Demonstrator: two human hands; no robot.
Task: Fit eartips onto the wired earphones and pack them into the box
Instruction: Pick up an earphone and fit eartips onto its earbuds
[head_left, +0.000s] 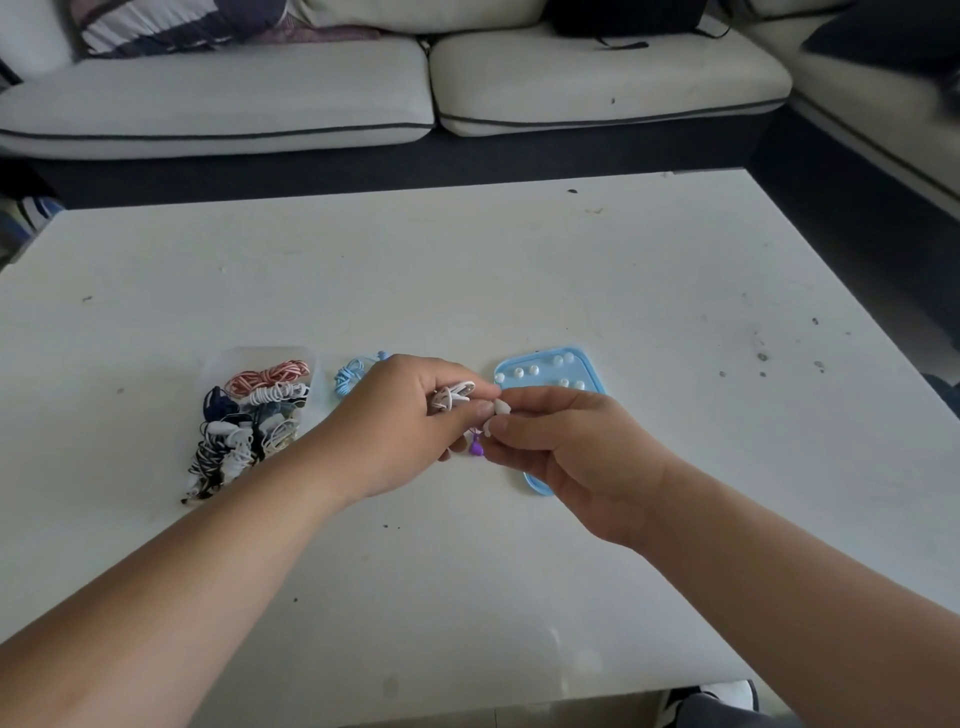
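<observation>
The left hand is gripping a coiled white earphone in curled fingers, and the right hand is pinching what seems a white eartip at its bud, above the middle of the table. The fitting step seems in hand; next a straight, firm push is needed. The clear box is lying toward the left edge, and a blue lid to the right. A sofa is standing behind.

Your bare forearms extend forward and converge at centre. Your left hand, back facing up, curls its fingers round the coiled white earphones. Your right hand pinches a white earbud between thumb and forefinger. The fingertips of both hands touch.
</observation>
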